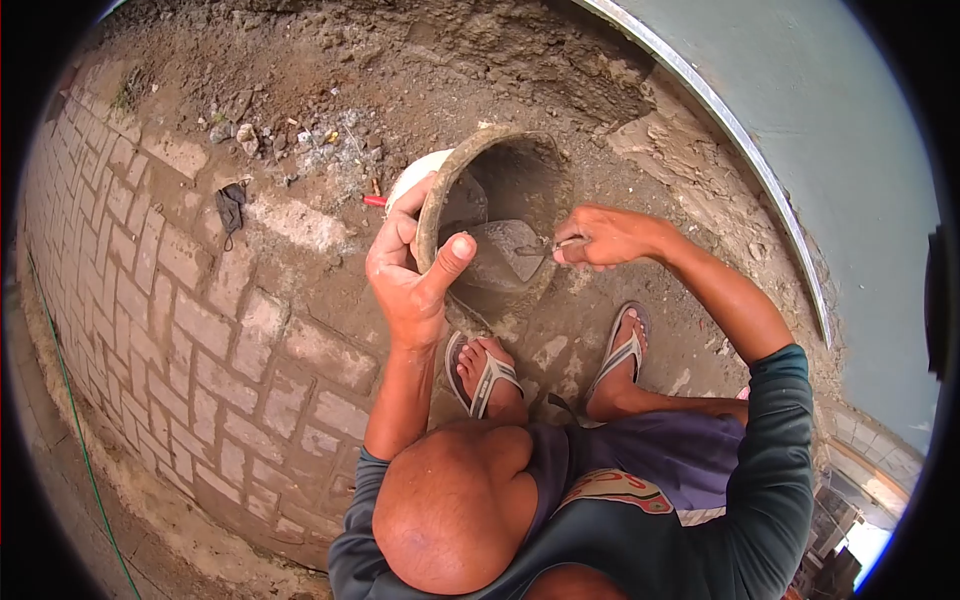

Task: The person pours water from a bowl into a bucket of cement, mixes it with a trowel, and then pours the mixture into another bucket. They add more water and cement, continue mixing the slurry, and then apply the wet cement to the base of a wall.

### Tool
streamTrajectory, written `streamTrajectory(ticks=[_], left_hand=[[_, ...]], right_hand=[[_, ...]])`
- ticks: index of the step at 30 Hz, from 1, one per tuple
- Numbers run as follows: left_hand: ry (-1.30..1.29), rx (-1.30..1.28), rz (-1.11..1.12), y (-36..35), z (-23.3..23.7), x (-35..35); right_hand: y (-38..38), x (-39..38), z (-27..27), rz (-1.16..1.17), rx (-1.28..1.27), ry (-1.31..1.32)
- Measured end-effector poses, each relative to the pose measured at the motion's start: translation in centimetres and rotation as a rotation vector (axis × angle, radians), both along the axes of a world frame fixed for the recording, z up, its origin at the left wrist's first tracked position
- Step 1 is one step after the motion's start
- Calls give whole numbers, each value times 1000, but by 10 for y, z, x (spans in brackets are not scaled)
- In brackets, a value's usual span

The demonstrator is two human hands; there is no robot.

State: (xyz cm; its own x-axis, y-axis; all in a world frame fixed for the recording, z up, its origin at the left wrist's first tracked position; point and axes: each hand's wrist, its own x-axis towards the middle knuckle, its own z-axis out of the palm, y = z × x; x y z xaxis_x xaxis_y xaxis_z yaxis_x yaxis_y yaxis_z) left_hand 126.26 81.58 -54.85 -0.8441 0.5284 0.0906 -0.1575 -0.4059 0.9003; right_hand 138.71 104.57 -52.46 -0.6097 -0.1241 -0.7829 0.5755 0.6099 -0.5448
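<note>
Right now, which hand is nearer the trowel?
Right. The right hand grips the trowel handle; the left hand clamps the bucket rim beside its blade.

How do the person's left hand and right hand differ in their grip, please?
The left hand clamps the bucket rim, thumb inside; the right hand closes around the trowel handle. The left hand points up the picture, the right hand reaches in sideways. Both are bare and at the bucket.

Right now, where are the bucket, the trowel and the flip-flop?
bucket (525,180), head view, inside wall.
trowel (505,255), head view, flat blade.
flip-flop (623,354), head view, strap of the right one.
</note>
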Motion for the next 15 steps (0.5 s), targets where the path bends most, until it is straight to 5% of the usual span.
streamTrajectory(ticks=[4, 8, 15], left_hand=[[-210, 23, 52, -3, 3, 4], [-354, 45, 40, -5, -1, 3], [-451, -11, 152, -25, -30, -3]], right_hand=[[-19, 38, -16, -384, -359, 95], [-20, 41, -13, -248, -135, 184], [22, 39, 14, -416, -332, 81]])
